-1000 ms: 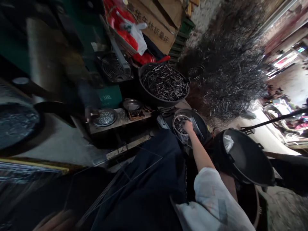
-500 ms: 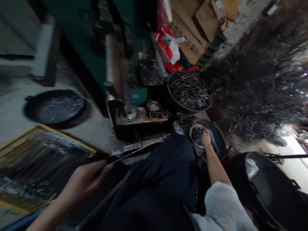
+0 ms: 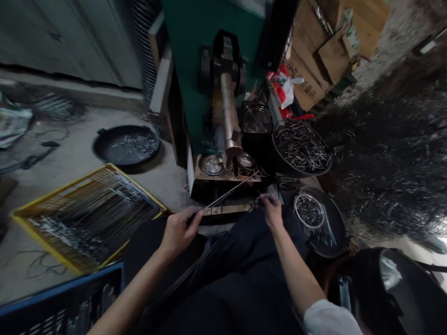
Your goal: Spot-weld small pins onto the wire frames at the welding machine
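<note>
My left hand [image 3: 181, 230] is closed around a thin metal rod [image 3: 226, 192], which slants up and right towards the wooden ledge [image 3: 223, 174] of the machine. To its right, my right hand [image 3: 272, 211] is pinched above my lap; a short thin dark piece seems to stick out from its fingertips, too small to name. Beyond the rod stands a green machine [image 3: 188, 70] with a thick metal arm [image 3: 230, 111] pointing down. A small dish of shiny metal bits [image 3: 212, 164] sits on the ledge. Right of my right hand is a round bowl of small metal parts [image 3: 309, 211].
The bowl rests in a black pan [image 3: 337, 237]. Behind it stands a large pan heaped with metal pieces [image 3: 302, 146]. A yellow crate of long rods [image 3: 91, 218], a blue crate [image 3: 120, 274] and another black pan [image 3: 125, 144] are at left. A black bucket [image 3: 412, 288] stands right.
My right hand has left the bowl of small parts and moved left over my lap. My left hand has come inwards and up with the rod. The view has turned left.
</note>
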The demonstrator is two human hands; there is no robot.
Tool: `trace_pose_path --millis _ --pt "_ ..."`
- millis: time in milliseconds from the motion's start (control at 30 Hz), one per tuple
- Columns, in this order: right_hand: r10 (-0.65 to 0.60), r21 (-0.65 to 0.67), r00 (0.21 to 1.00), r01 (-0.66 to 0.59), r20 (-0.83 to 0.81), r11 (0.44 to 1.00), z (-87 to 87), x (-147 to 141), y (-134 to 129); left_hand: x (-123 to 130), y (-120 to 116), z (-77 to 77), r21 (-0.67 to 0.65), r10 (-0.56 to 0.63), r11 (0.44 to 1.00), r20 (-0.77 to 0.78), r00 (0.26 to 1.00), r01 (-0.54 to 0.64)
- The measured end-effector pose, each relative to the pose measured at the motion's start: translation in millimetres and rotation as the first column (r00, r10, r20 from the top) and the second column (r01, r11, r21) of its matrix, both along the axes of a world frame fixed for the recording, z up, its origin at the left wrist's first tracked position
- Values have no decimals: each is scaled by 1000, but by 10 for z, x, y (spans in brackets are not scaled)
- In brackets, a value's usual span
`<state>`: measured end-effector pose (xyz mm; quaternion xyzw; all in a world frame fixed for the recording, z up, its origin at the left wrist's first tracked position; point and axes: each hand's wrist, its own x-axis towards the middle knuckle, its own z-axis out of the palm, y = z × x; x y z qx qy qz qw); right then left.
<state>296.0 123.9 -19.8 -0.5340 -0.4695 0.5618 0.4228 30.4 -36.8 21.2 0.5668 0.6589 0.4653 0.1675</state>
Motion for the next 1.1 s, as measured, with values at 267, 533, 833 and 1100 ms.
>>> trace_pose_path --millis 267,533,833,1100 --pt "-167 -309 866 15 -472 951 102 -1122 -115 -95 -223 -75 113 115 988 -82 990 -106" --pt "-187 -328 848 16 -496 945 366 -1360 -198 -101 -352 -158 164 146 978 -115 983 -126" --pt "-118 -234 859 -2 -499 972 477 -1392 -233 -70 -407 -89 261 178 956 -152 972 -134" --pt "-83 -196 867 -17 -491 980 607 -1432 -279 -57 -525 -22 270 194 951 -143 971 -151"
